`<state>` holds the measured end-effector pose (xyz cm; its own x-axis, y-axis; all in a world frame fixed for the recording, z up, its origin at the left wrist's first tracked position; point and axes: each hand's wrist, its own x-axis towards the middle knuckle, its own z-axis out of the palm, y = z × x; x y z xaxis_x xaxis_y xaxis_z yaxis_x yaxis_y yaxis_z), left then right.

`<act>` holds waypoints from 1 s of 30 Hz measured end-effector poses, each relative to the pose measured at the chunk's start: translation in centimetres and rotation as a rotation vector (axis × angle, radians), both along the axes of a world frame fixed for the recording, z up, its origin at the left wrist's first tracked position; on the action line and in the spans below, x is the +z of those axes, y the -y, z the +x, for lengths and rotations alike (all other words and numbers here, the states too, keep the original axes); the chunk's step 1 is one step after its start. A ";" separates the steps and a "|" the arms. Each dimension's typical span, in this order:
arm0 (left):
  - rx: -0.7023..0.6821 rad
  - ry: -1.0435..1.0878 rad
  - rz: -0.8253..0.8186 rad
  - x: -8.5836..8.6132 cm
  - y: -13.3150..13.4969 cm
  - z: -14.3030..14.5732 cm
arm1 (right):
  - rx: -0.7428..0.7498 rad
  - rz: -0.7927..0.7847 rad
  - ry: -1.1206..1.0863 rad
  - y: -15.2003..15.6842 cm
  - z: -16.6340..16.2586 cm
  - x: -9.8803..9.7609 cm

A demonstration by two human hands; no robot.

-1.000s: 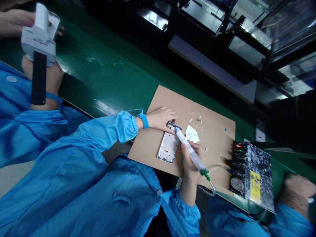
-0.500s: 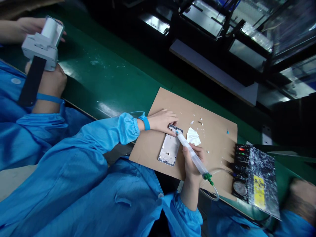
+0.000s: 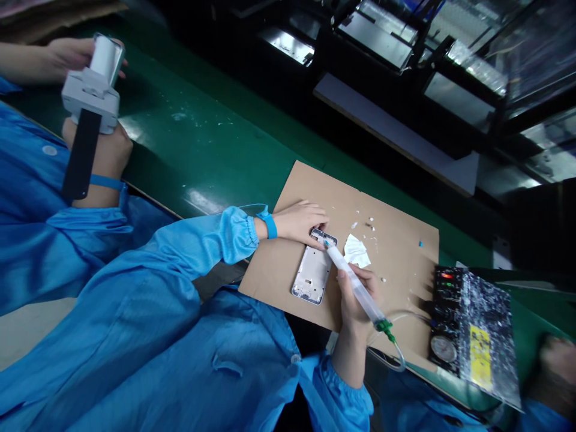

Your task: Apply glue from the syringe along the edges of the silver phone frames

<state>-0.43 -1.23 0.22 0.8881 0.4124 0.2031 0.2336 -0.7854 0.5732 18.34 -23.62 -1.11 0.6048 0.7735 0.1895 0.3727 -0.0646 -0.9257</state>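
A pale metal phone frame [image 3: 311,270] with a dark rim lies on a sheet of cardboard [image 3: 265,273]. My left hand [image 3: 300,219] holds its upper end, with the thumb over the near side and the fingers bent around the top edge. In my right hand [image 3: 357,300] is a translucent dispensing syringe [image 3: 365,302], gripped along the barrel and slanted down to the left. Its blue tip is at the frame's upper part, close to my left thumb; whether it touches cannot be made out. A green fitting [image 3: 384,327] and clear tube join the syringe's rear end.
A crumpled white wipe [image 3: 356,251] and white crumbs lie right of the frame. A stained dispenser box [image 3: 488,336] with a gauge stands at the right. On the left, a co-worker's hand [image 3: 67,57] is beside a grey clamp [image 3: 92,96]. Another person's hand [image 3: 558,360] is far right.
The whole view has shifted slightly, so things appear a little further right. Both hands keep their hold, and the syringe tip stays at the frame's upper part.
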 end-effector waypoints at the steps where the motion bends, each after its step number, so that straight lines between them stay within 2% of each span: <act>1: 0.001 0.001 0.002 0.0 0.0 0.0 | 0.004 0.008 -0.002 0.0 0.0 0.0; 12: 0.004 0.007 0.000 0.0 0.1 0.0 | -0.014 -0.036 0.061 0.0 -0.4 0.7; 30: 0.003 0.014 -0.011 0.0 0.1 0.1 | -0.045 -0.077 0.081 0.0 -0.2 0.6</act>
<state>-0.37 -1.33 0.17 0.8840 0.4175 0.2104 0.2283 -0.7782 0.5851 18.12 -23.65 -0.51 0.6241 0.7602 0.1803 0.4410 -0.1524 -0.8845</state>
